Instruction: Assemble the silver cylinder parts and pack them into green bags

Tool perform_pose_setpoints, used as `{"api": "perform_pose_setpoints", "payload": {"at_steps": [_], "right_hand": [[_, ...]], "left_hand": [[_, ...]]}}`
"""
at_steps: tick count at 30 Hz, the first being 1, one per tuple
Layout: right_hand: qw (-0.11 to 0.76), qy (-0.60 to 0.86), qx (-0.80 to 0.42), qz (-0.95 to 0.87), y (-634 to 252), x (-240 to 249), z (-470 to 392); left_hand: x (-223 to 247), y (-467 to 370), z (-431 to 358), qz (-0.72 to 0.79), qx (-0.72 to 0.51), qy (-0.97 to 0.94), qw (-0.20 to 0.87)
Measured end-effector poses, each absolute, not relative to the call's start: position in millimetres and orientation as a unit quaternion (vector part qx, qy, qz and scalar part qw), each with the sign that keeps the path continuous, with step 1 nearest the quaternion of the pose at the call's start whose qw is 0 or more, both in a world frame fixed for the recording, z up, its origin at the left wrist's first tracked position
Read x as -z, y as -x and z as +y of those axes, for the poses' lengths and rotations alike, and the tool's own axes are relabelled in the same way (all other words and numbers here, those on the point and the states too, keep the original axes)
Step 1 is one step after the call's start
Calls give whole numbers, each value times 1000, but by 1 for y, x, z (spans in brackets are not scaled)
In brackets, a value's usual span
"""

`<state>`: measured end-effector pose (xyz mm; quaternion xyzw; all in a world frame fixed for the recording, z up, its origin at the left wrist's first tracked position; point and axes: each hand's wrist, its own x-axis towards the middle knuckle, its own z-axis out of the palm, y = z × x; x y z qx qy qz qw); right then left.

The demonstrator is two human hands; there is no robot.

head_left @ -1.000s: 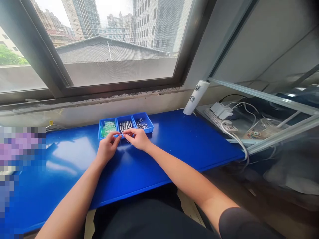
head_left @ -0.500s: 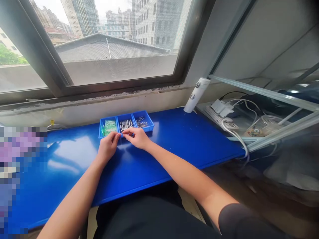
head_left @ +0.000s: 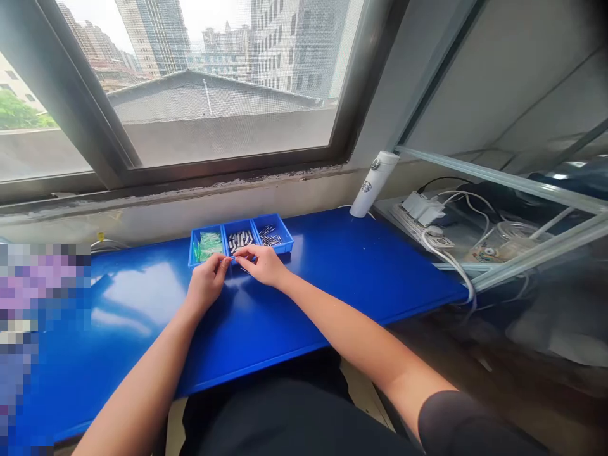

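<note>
Blue three-compartment tray (head_left: 284,248) sits at the back of the blue table (head_left: 332,272), by the wall under the window. Both hands at its near side, fingertips by the front edge of the middle compartment, partly covering that edge.

Left hand (head_left: 208,278): just in front of the tray's left compartment, thumb and fingers narrow, tips pointing in toward the other hand. Right hand (head_left: 263,265): in front of the middle and right compartments, thumb and index finger narrow, tips facing the left ones, small gap between. Whether either pinch grips a piece: cannot tell, too small. A thin dark bit shows just below the right fingers, near side of tray; held or lying on the table, can't tell.

Tray contents: green pieces (head_left: 208,244) left, just beyond the left fingers; short black-and-silver pieces (head_left: 241,239) middle, directly beyond both sets of fingertips; slim metal pieces (head_left: 270,237) right, past the right hand's knuckles.

Right of tray, well apart: white bottle (head_left: 373,185) at the table's back corner, looks tilted. Farther right: power strip (head_left: 441,239) with white plugs, clear plastic cup (head_left: 515,237). Far left of tray: pixelated patch, unreadable.
</note>
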<state>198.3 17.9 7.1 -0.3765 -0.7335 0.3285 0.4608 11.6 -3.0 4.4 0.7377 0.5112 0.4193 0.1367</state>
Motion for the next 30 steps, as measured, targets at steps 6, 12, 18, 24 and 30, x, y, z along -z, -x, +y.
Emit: {"api": "perform_pose_setpoints", "payload": {"at_steps": [6, 12, 18, 24, 30], "right_hand": [[446, 363, -317, -754, -200, -10, 16], [447, 364, -326, -749, -200, -11, 16], [441, 361, -327, -754, -198, -10, 14], [439, 367, -319, -756, -197, -10, 13], [450, 369, -277, -765, -198, -11, 13]], "left_hand": [[-4, -12, -3, 515, -419, -734, 144], [-4, -14, -6, 493, -433, -737, 165], [-5, -12, -5, 507, -426, -735, 149], [-4, -12, -4, 496, -422, -741, 162], [-7, -13, -8, 465, -435, -746, 195]]}}
